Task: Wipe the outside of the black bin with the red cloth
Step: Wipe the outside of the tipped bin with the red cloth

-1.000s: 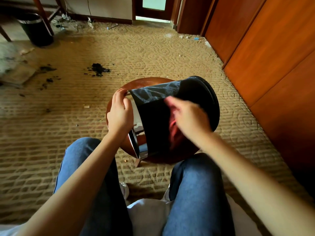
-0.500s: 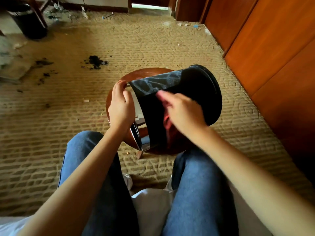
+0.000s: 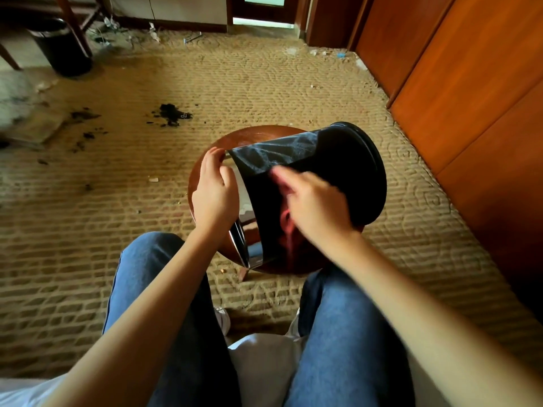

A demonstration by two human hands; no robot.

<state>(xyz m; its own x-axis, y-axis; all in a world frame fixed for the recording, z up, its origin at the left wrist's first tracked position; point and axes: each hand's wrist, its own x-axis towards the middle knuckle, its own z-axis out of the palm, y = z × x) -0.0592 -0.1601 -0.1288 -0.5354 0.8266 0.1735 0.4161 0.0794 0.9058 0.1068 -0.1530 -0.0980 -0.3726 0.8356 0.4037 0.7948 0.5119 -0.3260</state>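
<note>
The black bin lies on its side on a round wooden stool, its mouth turned left and its base to the right. A black liner folds over its rim, beside a shiny chrome band. My left hand grips that rim. My right hand lies on the bin's near side, blurred, and holds the red cloth against it. Only a small red part of the cloth peeks out under the palm. A reddish sheen shows on the glossy wall below.
I sit with my jeans-clad knees just before the stool. Orange wooden cupboard doors run along the right. A second black bin stands far left by chair legs. Dark stains and litter mark the beige carpet.
My right hand has slid up and left along the bin's side with the cloth. The left hand keeps its grip on the rim; the bin stays on its side.
</note>
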